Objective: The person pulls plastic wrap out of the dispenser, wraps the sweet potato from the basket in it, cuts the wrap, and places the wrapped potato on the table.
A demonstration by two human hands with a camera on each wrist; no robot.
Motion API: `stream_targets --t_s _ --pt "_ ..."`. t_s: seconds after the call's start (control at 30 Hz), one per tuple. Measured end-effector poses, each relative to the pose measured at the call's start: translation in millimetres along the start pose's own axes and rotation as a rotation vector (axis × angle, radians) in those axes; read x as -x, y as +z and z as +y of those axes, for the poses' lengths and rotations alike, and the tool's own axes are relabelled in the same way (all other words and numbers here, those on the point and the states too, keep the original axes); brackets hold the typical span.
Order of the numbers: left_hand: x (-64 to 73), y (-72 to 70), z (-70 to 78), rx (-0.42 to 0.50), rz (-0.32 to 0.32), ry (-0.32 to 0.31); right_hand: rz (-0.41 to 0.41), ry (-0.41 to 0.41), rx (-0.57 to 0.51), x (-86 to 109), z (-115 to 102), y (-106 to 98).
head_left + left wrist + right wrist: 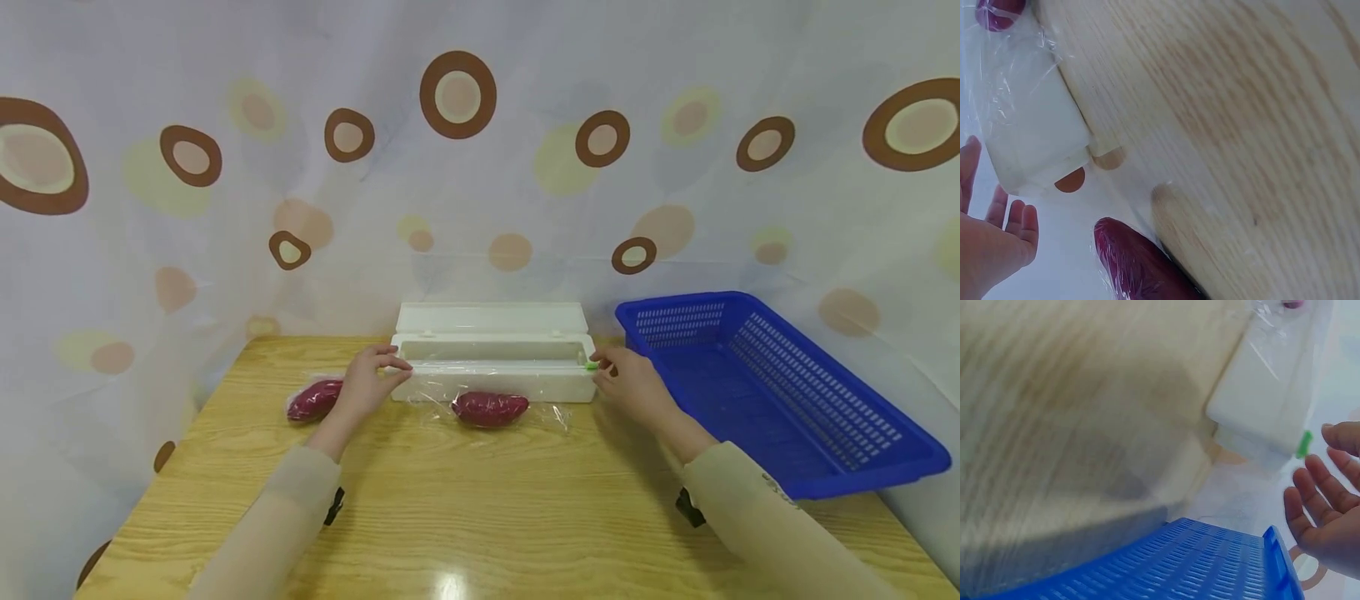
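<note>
A white cling film dispenser (pixel 495 385) stands at the back of the table with its lid (pixel 491 318) raised. Clear film (pixel 431 400) hangs over its front edge and reaches a purple sweet potato (pixel 490 409) lying just in front. My left hand (pixel 367 379) is at the dispenser's left end, thumb and fingers apart in the left wrist view. By the right end, my right hand (pixel 633 383) has its fingertips close to a green slider (pixel 1304 444), with loosely bent fingers. Partly behind the left hand lies another film-wrapped sweet potato (pixel 315 400).
A blue plastic basket (pixel 847 367) with slotted walls stands on the right, beside my right forearm. The wooden table (pixel 480 517) extends toward me. Behind it hangs a patterned curtain (pixel 480 200), close to the raised lid.
</note>
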State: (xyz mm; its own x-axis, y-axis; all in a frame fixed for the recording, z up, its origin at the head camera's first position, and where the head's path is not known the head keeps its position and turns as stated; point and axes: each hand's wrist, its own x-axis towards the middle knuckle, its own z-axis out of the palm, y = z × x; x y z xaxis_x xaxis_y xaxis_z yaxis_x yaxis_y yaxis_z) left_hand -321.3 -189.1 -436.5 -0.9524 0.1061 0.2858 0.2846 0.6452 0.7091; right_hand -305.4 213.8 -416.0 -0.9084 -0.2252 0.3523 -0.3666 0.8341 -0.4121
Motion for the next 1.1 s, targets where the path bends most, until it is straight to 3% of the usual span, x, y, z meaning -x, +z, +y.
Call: stream_targets --t_s 0.27,0.63,0.8,1.1 --pt "2.6 -3.0 -4.6 -0.012 0.023 0.034 0.052 -0.093 0.137 -8.1 -2 22" --pt "5.2 -3.2 -7.2 0.0 0.024 0.046 -0.059 -0.016 0.169 -18.6 -6 25" --pt "6.1 -4.4 -7.0 0.0 0.014 0.039 -0.016 -0.021 0.122 -20.1 -6 25" --pt "6.8 -5.8 -8.0 -0.004 0.015 0.043 0.096 -0.124 0.167 -15.5 -6 24"
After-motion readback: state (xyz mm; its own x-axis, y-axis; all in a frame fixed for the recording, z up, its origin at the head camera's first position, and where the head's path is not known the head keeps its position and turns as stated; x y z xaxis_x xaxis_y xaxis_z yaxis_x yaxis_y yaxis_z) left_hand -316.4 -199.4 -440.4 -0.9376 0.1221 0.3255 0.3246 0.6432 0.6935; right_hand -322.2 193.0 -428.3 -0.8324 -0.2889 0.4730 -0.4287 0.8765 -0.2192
